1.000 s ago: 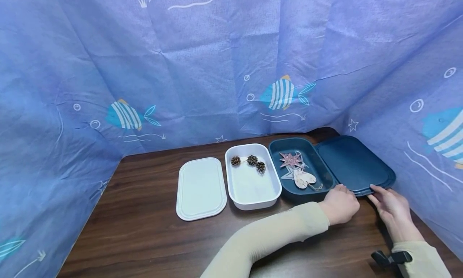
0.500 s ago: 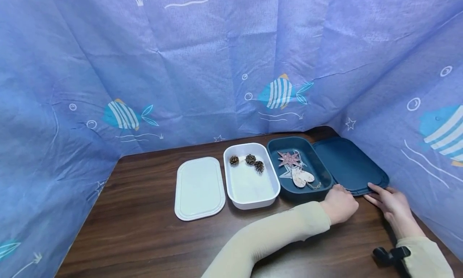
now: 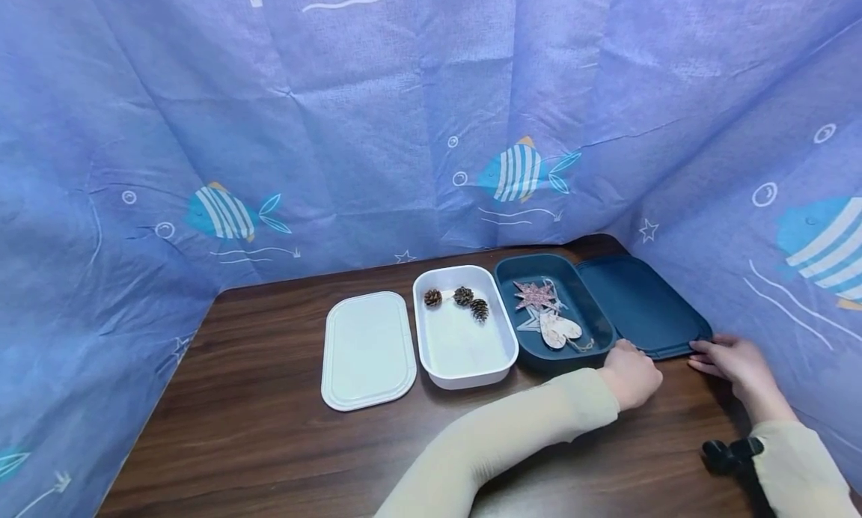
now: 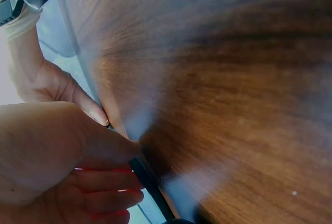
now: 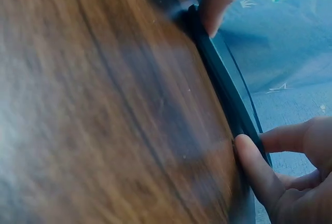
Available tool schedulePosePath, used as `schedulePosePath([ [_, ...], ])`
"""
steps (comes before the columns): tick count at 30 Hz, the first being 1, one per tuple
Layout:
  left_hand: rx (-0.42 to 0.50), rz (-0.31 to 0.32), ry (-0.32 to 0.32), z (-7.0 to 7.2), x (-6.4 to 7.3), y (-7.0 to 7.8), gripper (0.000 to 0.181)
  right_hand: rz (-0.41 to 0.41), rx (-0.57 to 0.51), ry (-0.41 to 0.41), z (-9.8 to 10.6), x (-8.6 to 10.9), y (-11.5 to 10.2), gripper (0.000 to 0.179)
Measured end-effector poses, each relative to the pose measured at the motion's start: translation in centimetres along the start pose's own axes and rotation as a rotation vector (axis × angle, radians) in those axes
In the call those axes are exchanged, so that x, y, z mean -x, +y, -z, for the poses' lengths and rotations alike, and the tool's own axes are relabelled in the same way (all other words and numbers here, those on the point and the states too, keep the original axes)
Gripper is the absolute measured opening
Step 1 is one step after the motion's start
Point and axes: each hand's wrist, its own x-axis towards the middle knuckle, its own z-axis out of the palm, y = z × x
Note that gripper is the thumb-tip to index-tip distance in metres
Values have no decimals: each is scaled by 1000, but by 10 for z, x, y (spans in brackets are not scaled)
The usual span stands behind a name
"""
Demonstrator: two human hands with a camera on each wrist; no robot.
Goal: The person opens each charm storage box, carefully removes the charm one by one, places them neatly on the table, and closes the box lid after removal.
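Note:
A dark blue lid (image 3: 646, 301) lies at the table's right, its left edge against the dark blue box (image 3: 602, 334). My left hand (image 3: 631, 374) grips the lid's near left corner; in the left wrist view its thumb (image 4: 111, 146) lies along the edge. At the near right corner my right hand (image 3: 741, 368) pinches the rim, thumb on the front side and fingers behind, as the right wrist view shows. Inside the blue box are a pink glittery star (image 3: 535, 295), a pale star outline (image 3: 530, 321) and whitish heart ornaments (image 3: 557, 331).
Left of the blue box stands a white box (image 3: 465, 346) holding pine cones (image 3: 463, 296). A white lid (image 3: 370, 352) lies flat beside it on the dark wooden table (image 3: 269, 428). A blue fish-print curtain (image 3: 377, 129) hangs behind and along the right side.
The blue lid has slid left, closer against the blue box. My right hand has shifted out to its right corner, while my left hand stays at the left corner.

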Motion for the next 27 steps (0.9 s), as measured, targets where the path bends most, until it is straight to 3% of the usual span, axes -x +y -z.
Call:
schedulePosePath([
  [13, 1, 18, -19, 0, -7, 3, 31, 27, 183, 49, -1, -3, -1, 53],
  [27, -23, 34, 23, -2, -7, 5, 32, 49, 192, 66, -6, -6, -4, 67],
])
